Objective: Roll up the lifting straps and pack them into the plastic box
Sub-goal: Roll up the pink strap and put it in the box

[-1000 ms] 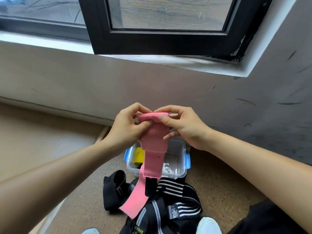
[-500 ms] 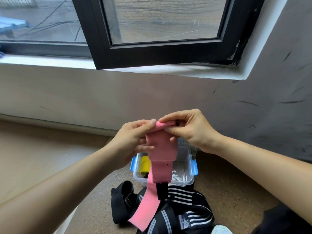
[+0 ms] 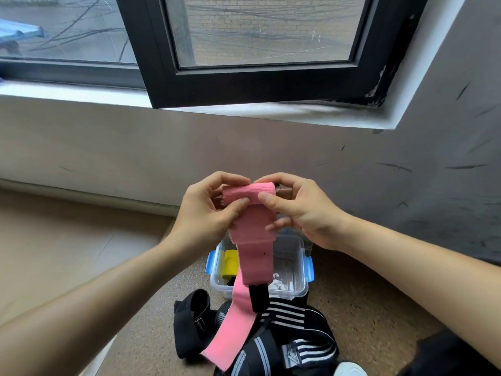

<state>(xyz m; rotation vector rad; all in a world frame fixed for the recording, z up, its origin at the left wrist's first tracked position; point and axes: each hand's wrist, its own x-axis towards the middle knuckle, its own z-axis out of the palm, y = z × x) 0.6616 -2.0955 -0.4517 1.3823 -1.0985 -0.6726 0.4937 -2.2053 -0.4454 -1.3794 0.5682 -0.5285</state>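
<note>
A pink lifting strap (image 3: 254, 240) hangs in front of me, its top end curled into a small roll. My left hand (image 3: 208, 213) pinches the roll's left side with thumb and fingers. My right hand (image 3: 301, 210) pinches the right side, where a brownish end piece sticks out. The strap's long tail drops past a clear plastic box (image 3: 292, 267) with blue latches on the floor. A yellow rolled strap (image 3: 230, 263) lies inside the box at its left. Black straps with white stripes (image 3: 292, 329) lie heaped on the floor in front of the box.
A grey wall and a white sill under a black window frame (image 3: 244, 85) stand right behind the box. A black band (image 3: 192, 321) lies left of the heap. The toe of a white shoe (image 3: 349, 369) shows at the bottom edge. Speckled floor runs right of the box.
Both hands have kept turning the top of the pink strap, so the roll is a little thicker. The view has tilted upward, showing more of the window.
</note>
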